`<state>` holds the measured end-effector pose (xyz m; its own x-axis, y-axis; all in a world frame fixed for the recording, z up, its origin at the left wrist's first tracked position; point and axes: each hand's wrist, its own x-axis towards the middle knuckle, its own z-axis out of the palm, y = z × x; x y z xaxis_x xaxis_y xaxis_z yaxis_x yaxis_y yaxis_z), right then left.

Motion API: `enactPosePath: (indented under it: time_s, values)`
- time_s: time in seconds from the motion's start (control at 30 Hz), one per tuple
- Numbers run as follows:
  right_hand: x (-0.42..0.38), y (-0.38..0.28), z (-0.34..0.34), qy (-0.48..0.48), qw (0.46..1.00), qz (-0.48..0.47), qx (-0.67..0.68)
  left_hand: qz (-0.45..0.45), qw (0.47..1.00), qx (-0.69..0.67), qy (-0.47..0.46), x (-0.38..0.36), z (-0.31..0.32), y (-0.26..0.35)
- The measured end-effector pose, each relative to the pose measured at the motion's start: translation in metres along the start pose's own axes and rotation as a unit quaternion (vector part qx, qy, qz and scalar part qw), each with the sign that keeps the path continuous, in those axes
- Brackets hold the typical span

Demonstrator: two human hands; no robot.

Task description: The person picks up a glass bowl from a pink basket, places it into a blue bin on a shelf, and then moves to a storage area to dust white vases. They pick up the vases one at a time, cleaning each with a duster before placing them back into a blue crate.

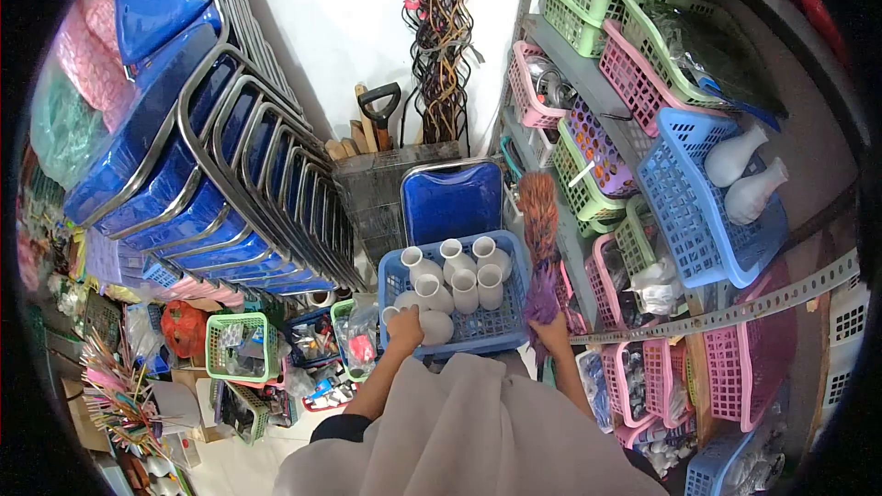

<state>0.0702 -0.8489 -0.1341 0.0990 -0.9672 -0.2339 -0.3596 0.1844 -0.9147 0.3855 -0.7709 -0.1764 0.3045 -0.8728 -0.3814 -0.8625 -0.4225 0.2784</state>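
In the middle, a blue plastic basket point(501, 342) holds several white vases point(464, 291), most of them upright. My left hand point(404, 329) is at the basket's front left, its fingers closed around a white vase point(434, 326) near the neck. To the right of the basket, my right hand point(551, 334) is closed on the lower, purple end of a feather duster point(540, 230), whose upper part is orange-brown. A blue padded chair point(452, 204) stands just behind the basket.
Stacked blue chairs point(207, 174) rise on the left. Shelves on the right carry pink and green baskets, and a blue basket point(684, 193) with two white vases point(755, 191). A green basket point(242, 349) and packed goods lie at the lower left.
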Motion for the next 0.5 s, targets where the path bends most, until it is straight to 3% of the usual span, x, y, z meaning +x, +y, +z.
enactPosePath:
  time_s: [0.07,0.1,0.2,0.27,0.33,0.37,0.43,0.5]
  values:
    - [0.0,-0.057,0.0,-0.044,0.999,-0.002,-0.013,0.029,0.999,0.001,0.017,-0.014,-0.036,0.006]
    - [-0.001,-0.072,0.003,-0.087,0.996,0.001,-0.028,0.076,0.992,-0.084,0.058,-0.019,-0.049,0.005]
    - [0.01,-0.065,0.021,-0.17,0.981,-0.03,0.086,0.143,0.959,-0.22,0.106,-0.034,-0.106,0.014]
    - [0.023,-0.053,0.035,-0.21,0.975,-0.036,0.055,0.168,0.941,-0.272,0.115,-0.033,-0.132,0.019]
    - [0.029,-0.049,0.04,-0.273,0.961,-0.044,0.009,0.238,0.825,-0.501,0.109,-0.029,-0.146,0.023]
    - [0.022,-0.068,0.04,-0.272,0.961,-0.048,0.009,0.241,0.825,-0.5,0.112,-0.03,-0.154,0.029]
    - [0.009,-0.096,0.044,-0.304,0.946,-0.009,0.108,0.152,0.69,-0.699,0.106,-0.033,-0.165,0.042]
    - [0.002,-0.102,0.049,-0.307,0.942,0.014,0.137,0.116,0.669,-0.725,0.11,-0.019,-0.141,0.042]
